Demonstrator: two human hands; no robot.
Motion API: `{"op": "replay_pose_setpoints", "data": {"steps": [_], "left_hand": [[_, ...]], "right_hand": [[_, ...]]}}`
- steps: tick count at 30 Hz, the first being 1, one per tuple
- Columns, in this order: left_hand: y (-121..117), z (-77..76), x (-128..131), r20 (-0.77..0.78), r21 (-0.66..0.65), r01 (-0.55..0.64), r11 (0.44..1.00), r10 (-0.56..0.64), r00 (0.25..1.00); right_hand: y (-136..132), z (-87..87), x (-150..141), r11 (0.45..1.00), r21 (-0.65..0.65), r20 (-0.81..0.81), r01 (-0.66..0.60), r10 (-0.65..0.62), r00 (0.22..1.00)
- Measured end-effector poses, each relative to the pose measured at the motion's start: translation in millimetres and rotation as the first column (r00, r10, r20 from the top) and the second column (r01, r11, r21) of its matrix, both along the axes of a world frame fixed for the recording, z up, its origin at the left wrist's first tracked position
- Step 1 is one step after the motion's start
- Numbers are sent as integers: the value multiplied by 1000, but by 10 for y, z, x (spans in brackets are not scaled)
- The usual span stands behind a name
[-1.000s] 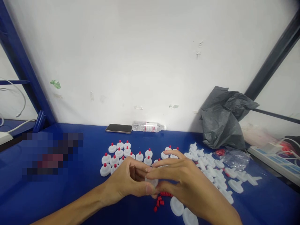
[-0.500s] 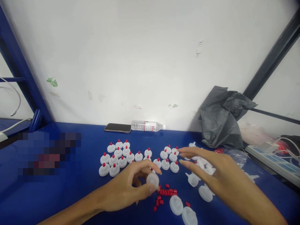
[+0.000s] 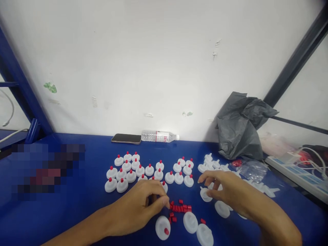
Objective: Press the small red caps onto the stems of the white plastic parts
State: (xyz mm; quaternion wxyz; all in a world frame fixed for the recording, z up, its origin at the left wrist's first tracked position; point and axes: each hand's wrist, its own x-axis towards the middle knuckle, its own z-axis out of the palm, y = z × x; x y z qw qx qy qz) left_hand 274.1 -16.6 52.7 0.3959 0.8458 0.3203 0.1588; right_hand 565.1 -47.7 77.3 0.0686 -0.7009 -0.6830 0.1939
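Note:
My left hand is curled at the centre, thumb and index fingertips together beside a small heap of red caps. Whatever those fingertips hold, if anything, is hidden. Just below that hand lies a white disc-shaped plastic piece with a red cap on it. My right hand reaches down with thumb and fingers apart, around a white stemmed plastic piece; the thumb is at its edge. Two more white discs, one at the heap's lower right and another nearer me, rest on the blue table.
Several red-capped white pieces stand in groups farther back. Uncapped white pieces are piled at the right. A phone and a plastic bottle lie by the wall. A grey bag and a power strip are at right.
My hands have parted. The white piece held in my left hand now lies on the table, red cap showing. My right hand has moved right and down to a white stemmed piece.

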Motion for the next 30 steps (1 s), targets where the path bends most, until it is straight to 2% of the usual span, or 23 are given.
{"op": "replay_pose_setpoints", "data": {"steps": [5,12,14,19,24,27,30], "left_hand": [[-86,56,-38,-52,90,109,990,-104,993],[-40,-1,-48,-68,268,175,947,-163,984],[7,-24,-76,-113,334,186,924,-157,981],[66,-48,-130,-244,514,173,840,-51,968],[4,-83,-113,-161,580,126,805,-38,986],[-43,-133,-78,-85,623,133,771,-102,991],[-71,-196,-34,-76,630,190,753,-183,980]], "right_hand": [[32,-24,-6,1000,-17,-25,-20,19,1000],[-11,114,-75,996,59,-19,-66,67,998],[-26,145,-96,993,75,-46,-92,96,994],[-55,164,-172,976,140,-101,-167,181,978],[-58,155,-210,949,216,-99,-229,255,962],[-57,143,-198,940,242,-99,-238,268,958],[-62,137,-190,944,258,-108,-205,239,965]]}}
